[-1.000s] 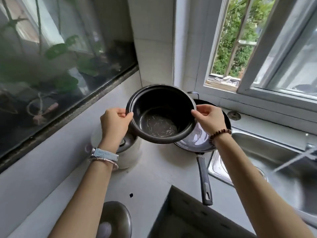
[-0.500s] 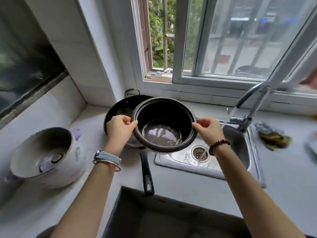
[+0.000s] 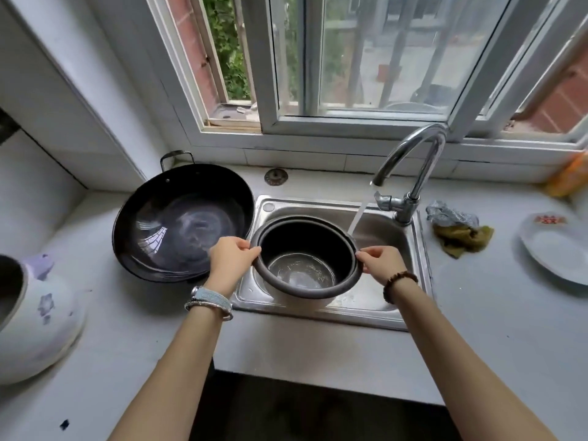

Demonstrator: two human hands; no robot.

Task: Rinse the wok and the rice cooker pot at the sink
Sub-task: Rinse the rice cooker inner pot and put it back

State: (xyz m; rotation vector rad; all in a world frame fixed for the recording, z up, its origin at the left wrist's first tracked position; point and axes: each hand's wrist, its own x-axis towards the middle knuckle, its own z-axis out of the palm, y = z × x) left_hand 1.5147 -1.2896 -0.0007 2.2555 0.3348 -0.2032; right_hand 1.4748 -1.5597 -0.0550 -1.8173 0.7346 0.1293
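The dark rice cooker pot (image 3: 305, 249) hangs inside the steel sink (image 3: 410, 300), held by its rim on both sides. My left hand (image 3: 230, 261) pinches the left rim and my right hand (image 3: 383, 262) pinches the right rim. Some residue shows on the pot's shiny bottom. Water runs from the chrome tap (image 3: 413, 173) and falls just past the pot's far right rim. The black wok (image 3: 181, 221) rests on the counter to the left of the sink, its rim overlapping the sink's edge.
The white rice cooker body (image 3: 35, 316) stands at the left edge of the counter. A scourer and a green cloth (image 3: 459, 229) lie right of the tap, a white plate (image 3: 560, 249) farther right. A sink plug (image 3: 276, 176) lies by the window sill.
Both hands carried the pot from above the cooker rightward, past the wok, and lowered it into the sink. Water now runs from the tap.
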